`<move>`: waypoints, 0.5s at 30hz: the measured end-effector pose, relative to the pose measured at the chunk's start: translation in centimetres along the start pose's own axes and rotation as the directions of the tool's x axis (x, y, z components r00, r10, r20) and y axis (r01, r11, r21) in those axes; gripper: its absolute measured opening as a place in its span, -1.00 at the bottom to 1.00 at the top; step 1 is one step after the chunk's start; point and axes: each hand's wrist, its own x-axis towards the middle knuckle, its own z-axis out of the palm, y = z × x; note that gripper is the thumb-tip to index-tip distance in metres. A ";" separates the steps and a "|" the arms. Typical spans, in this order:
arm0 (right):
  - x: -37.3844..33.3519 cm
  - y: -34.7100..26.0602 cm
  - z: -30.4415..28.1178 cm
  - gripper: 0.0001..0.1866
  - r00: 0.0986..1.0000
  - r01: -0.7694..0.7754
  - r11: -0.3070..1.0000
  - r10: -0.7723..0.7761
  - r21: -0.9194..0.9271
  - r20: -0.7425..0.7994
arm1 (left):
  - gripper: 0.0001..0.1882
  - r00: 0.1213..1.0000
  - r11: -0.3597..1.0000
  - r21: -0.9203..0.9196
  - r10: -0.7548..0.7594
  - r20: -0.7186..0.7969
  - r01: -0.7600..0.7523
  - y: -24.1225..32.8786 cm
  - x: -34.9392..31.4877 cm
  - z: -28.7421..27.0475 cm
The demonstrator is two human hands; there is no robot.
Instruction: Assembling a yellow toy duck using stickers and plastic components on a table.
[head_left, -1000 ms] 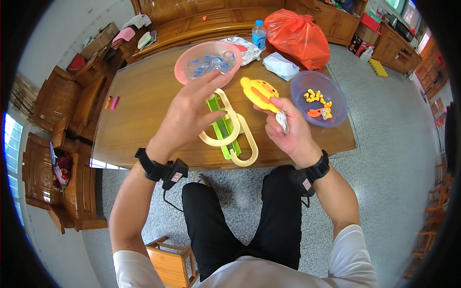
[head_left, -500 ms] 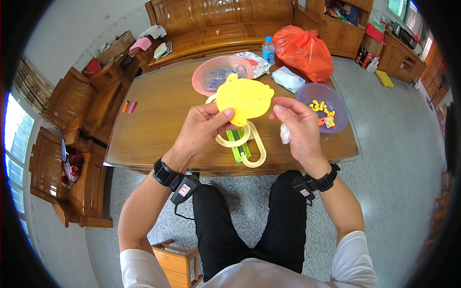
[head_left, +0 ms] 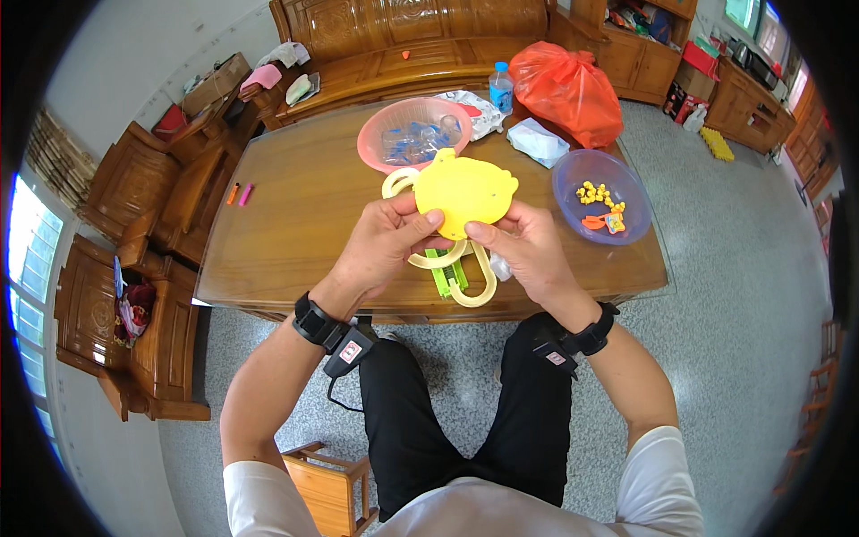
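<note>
A flat yellow duck-shaped plastic piece [head_left: 465,190] is held up over the near part of the table, between both hands. My left hand [head_left: 380,240] pinches its left lower edge, thumb on the face toward me. With thumb and fingers, my right hand [head_left: 528,246] grips the lower right edge. Below and behind the piece, a cream curved track [head_left: 484,285] and a green toy base [head_left: 445,279] lie on the table, partly hidden by it and my hands. Something white [head_left: 500,267] shows beside my right hand.
On the wooden table [head_left: 295,215] stand a pink basin [head_left: 371,148] of clear plastic pieces, a purple bowl [head_left: 573,201] with small yellow ducks, a blue-capped bottle [head_left: 501,89], and a red bag [head_left: 564,94]. Two markers [head_left: 245,194] lie left. A wooden stool [head_left: 327,492] is near my leg.
My right hand has moved left and down and now grips the yellow piece, which it was apart from before. The piece has shifted slightly right and lower in my left hand.
</note>
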 end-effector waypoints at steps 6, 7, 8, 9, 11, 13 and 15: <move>0.2 -0.9 -0.7 -0.59 0.977 -0.214 0.949 0.204 0.232 0.064 | -0.63 0.946 0.747 0.615 0.324 -0.006 -0.252 0.4 0.5 -0.1; 0.2 -1.7 -0.8 -0.57 0.942 -0.336 0.831 0.295 0.444 0.162 | -0.58 0.852 0.420 0.797 0.478 0.212 -0.433 0.8 0.7 -0.3; 0.4 -0.9 -1.3 -0.56 0.924 -0.380 0.786 0.298 0.488 0.240 | -0.52 0.718 0.022 0.836 0.525 0.457 -0.548 1.1 0.8 -0.4; 0.4 -0.8 -1.2 -0.56 0.924 -0.381 0.784 0.301 0.489 0.237 | -0.52 0.720 0.026 0.836 0.523 0.456 -0.548 1.1 0.9 -0.4; 0.5 -0.5 -0.7 -0.64 0.925 -0.373 0.838 0.372 0.399 0.084 | -0.42 0.737 0.018 0.831 0.472 0.483 -0.556 1.0 1.0 -0.4; 1.2 0.5 -1.4 -0.67 0.967 -0.238 0.941 0.253 0.242 -0.031 | -0.41 0.773 0.064 0.883 0.515 0.370 -0.465 1.2 1.5 -1.0; 2.2 1.9 -2.7 -0.70 0.986 -0.106 0.992 0.113 0.064 -0.125 | -0.40 0.799 0.117 0.922 0.547 0.250 -0.369 1.5 2.0 -2.2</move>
